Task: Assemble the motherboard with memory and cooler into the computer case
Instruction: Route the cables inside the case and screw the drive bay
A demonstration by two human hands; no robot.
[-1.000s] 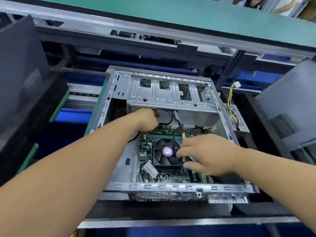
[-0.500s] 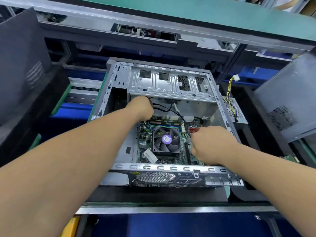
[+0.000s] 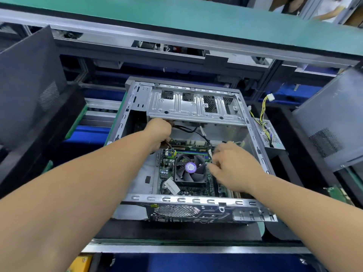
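Note:
An open silver computer case [image 3: 196, 200] lies on its side in the middle of the head view. The green motherboard [image 3: 167, 169] sits inside it, with memory sticks [image 3: 188, 153] along its far edge. A black cooler fan [image 3: 190, 169] with a purple sticker is on the board. My left hand [image 3: 159, 134] reaches under the drive cage [image 3: 196, 107] and grips black cables [image 3: 188, 130] at the board's far left corner. My right hand [image 3: 233, 167] hovers over the board just right of the cooler. Its fingers, blurred, point toward the fan's edge.
A black side panel [image 3: 29, 89] leans at the left and a grey one [image 3: 334, 118] at the right. A power supply [image 3: 271, 138] with yellow and black wires hangs off the case's right side. A green-topped shelf [image 3: 196, 18] runs overhead at the back.
My right hand has moved from the cooler's front right to the board's right side, farther in. My left hand stays at the cables under the drive cage. The camera has tilted slightly.

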